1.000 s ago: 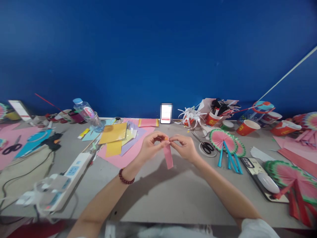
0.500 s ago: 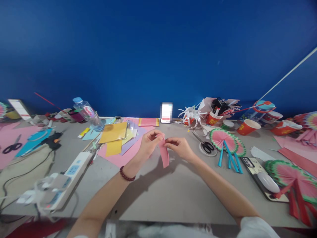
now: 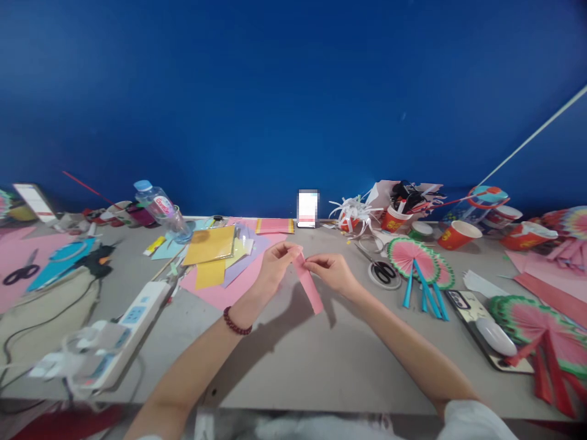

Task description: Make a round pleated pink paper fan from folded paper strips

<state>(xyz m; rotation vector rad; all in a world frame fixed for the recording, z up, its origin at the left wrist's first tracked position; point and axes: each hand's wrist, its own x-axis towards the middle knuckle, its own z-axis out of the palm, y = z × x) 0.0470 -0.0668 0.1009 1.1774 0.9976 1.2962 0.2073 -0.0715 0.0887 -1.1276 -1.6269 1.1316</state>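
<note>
A pink paper strip (image 3: 310, 287) hangs over the grey tabletop, its lower end slanting down to the right. My left hand (image 3: 277, 263) pinches the strip at its top, between thumb and fingers. From the right, my right hand (image 3: 331, 270) grips the strip's upper edge with its fingertips, a little below the left hand's hold. A dark bead bracelet (image 3: 237, 321) circles my left wrist. Where exactly the fingertips meet the paper is too small to make out fully.
Left of my hands lie coloured paper sheets (image 3: 211, 244), a plastic bottle (image 3: 162, 211) and a power strip (image 3: 132, 330). Scissors (image 3: 383, 272), watermelon-patterned paper fans (image 3: 415, 260), paper cups (image 3: 459, 234) and a phone with a white mouse (image 3: 496, 337) are on the right. A lit phone (image 3: 307, 209) stands against the blue wall.
The strip's lower end has swung to the right and more of its length shows. Both hands stay in almost the same place, still pinching it.
</note>
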